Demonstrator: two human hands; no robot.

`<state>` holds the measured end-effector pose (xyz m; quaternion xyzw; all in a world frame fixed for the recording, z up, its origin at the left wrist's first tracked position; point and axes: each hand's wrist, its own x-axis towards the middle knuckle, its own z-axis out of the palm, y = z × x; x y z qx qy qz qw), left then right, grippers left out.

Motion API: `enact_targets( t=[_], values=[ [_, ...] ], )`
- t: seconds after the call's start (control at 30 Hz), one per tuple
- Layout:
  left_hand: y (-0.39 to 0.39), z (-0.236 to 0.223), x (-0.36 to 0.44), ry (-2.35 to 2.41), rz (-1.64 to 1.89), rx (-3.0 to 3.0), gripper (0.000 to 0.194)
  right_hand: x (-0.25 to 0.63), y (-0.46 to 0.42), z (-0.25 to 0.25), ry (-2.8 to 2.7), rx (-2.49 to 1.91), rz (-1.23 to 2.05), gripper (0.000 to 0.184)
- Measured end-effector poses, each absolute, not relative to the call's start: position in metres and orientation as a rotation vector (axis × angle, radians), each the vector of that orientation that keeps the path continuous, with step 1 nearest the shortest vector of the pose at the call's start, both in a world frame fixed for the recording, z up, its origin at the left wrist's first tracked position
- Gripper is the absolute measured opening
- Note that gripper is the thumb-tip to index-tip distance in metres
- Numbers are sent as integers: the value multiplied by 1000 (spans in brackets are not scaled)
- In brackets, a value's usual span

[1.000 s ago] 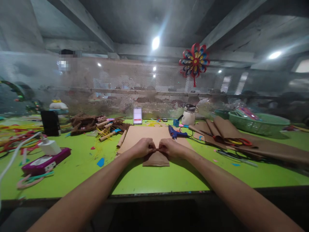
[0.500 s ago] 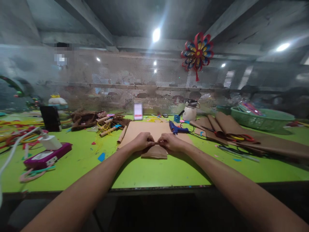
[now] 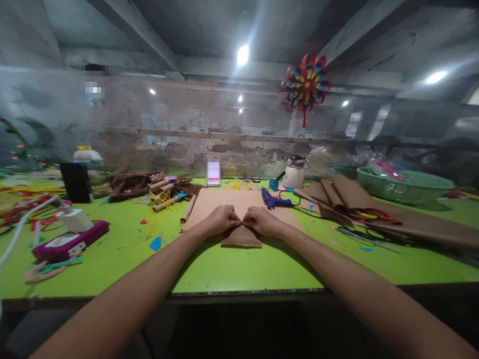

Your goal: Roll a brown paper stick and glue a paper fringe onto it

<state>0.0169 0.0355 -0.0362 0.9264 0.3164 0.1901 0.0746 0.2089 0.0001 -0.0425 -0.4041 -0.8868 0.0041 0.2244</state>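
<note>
Since the earlier frame, the left hand [image 3: 223,219] and right hand [image 3: 260,221] have brought their fingertips closer together in the head view. Both pinch the far edge of the brown paper [image 3: 241,239], just below the frame's centre, over the green worktop [image 3: 239,271]. Matching thumb pressure should keep that edge straight.

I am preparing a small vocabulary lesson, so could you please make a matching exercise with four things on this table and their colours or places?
1. glue gun
2. small paper piece
3. basket
4. power strip

A. green, at the right
B. purple, at the left
C. dark blue
D. at the fingertips of the left hand and right hand

Pairs: 1-C, 2-D, 3-A, 4-B
</note>
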Motion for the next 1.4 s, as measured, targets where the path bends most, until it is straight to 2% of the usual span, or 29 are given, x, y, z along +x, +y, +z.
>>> enact_targets(
  t=[0.47, 0.8, 1.0, 1.23, 1.4],
  values=[
    [31, -41, 11, 992, 641, 2599, 24, 208, -5, -38, -2470, -1179, 17, 13],
    [33, -38, 17, 1016, 640, 2700, 22, 201, -9, -34, -2606, -1244, -403, 27],
    [28, -34, 17, 977, 610, 2816, 22, 205, -12, -30, -2640, -1266, -351, 20],
    [26, -32, 13, 967, 574, 2683, 9, 211, -20, -23, -2633, -1240, -213, 13],
    [26, -32, 11, 929, 559, 2657, 15, 214, -22, -22, -2627, -1252, -147, 8]
  ],
)
